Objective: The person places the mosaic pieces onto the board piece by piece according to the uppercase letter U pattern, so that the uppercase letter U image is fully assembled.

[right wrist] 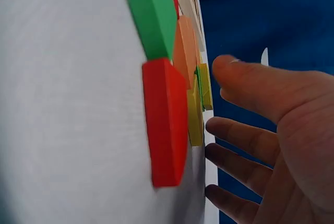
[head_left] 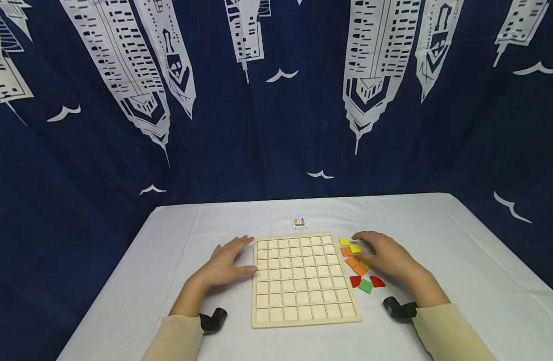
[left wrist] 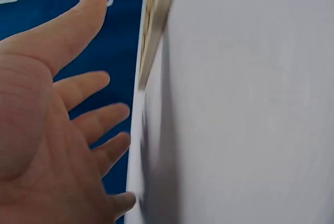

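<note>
A pale wooden grid board [head_left: 306, 321] lies flat on the white table, its squares bare. Beside its left edge is my left hand [head_left: 224, 265], fingers spread and holding nothing; thumb and fingertips come right up to the frame. My right hand [head_left: 386, 254] hovers over the coloured pieces at the board's right side, fingers loosely bent with nothing gripped. Yellow squares [head_left: 344, 241], orange squares [head_left: 359, 269], red quarter-round pieces [head_left: 377, 282] and a green square [head_left: 365, 286] make up this cluster. In the right wrist view, a red piece [right wrist: 166, 125] stands nearest, and the fingers partly overlap the yellow ones.
A small printed card [head_left: 300, 223] with a coloured pattern on a grid lies behind the board. White cloth covers the table [head_left: 231, 220]. A dark blue curtain [head_left: 267, 125] with white building prints hangs behind it. Each wrist carries a black camera [head_left: 213, 320].
</note>
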### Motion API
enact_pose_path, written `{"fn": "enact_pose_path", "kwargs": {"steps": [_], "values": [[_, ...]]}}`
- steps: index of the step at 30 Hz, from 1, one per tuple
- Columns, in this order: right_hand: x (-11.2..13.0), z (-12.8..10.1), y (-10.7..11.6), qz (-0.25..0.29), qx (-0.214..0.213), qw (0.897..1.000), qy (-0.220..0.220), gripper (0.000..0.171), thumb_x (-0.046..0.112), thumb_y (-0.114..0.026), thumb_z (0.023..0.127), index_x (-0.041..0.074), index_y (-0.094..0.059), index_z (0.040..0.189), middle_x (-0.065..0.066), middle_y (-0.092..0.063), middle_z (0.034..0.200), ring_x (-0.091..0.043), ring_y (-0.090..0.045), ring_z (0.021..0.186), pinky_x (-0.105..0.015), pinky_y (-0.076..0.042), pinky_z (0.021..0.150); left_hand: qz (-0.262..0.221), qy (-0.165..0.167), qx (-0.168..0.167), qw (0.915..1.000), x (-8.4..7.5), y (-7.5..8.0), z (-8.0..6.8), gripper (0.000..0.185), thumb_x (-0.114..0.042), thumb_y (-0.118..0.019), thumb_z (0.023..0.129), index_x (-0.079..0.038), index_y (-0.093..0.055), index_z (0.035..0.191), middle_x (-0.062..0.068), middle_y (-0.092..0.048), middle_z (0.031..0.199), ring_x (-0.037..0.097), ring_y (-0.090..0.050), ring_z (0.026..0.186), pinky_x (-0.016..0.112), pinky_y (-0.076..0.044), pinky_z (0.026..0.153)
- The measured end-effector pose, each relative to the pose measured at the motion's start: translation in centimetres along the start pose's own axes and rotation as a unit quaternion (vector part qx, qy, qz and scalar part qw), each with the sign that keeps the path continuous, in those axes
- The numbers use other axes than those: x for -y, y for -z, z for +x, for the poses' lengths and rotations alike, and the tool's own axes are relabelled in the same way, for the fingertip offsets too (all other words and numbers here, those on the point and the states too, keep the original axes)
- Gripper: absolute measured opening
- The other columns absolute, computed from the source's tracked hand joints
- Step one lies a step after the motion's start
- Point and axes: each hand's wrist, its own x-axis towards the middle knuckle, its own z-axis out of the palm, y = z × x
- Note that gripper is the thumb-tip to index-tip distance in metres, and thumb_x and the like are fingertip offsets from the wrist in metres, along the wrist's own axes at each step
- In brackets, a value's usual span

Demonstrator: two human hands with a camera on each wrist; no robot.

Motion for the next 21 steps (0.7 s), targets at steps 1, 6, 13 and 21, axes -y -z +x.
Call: {"fn": "enact_pose_path", "kwargs": {"steps": [1,6,13,21], "values": [[0.0,0.0,0.0,-0.002,-0.003,1.0,0.0,0.041,0.027,-0.07,0.087,0.012,-0.06,0.124,-0.014,-0.06,0.13,-0.037,-0.052,0.125,-0.058,-0.041,0.104,-0.015,-0.007,0.006,0.9998,0.0,-0.2,0.0,0.078,-0.045,-0.073,0.081,-0.023,-0.039,0.147,0.006,-0.036,0.155,0.032,-0.023,0.148,0.07,-0.003,0.115],[-0.3,0.2,0.0,-0.006,-0.009,1.0,-0.006,0.028,0.023,-0.07,0.087,0.015,-0.065,0.113,-0.013,-0.063,0.126,-0.036,-0.054,0.12,-0.057,-0.044,0.1,-0.032,-0.022,0.025,0.9989,0.4,-1.1,0.4,0.08,-0.045,-0.076,0.077,-0.024,-0.041,0.146,0.001,-0.035,0.156,0.029,-0.02,0.149,0.067,0.006,0.115],[-0.4,0.1,-0.6,-0.009,-0.026,1.0,-0.012,0.026,0.022,-0.07,0.086,0.016,-0.066,0.111,-0.013,-0.063,0.125,-0.036,-0.054,0.12,-0.057,-0.044,0.099,-0.008,-0.022,0.028,0.9993,1.0,-2.0,0.4,0.08,-0.046,-0.077,0.075,-0.025,-0.044,0.144,0.001,-0.028,0.159,0.027,-0.015,0.151,0.065,0.009,0.116],[-0.4,0.2,-1.0,-0.022,-0.043,0.999,-0.022,0.019,0.021,-0.071,0.086,0.019,-0.068,0.104,-0.013,-0.064,0.124,-0.036,-0.055,0.118,-0.059,-0.045,0.098,0.008,-0.038,0.019,0.9991,1.0,-1.9,0.3,0.079,-0.047,-0.077,0.074,-0.024,-0.045,0.143,0.003,-0.03,0.158,0.028,-0.019,0.149,0.065,0.005,0.117]]}}
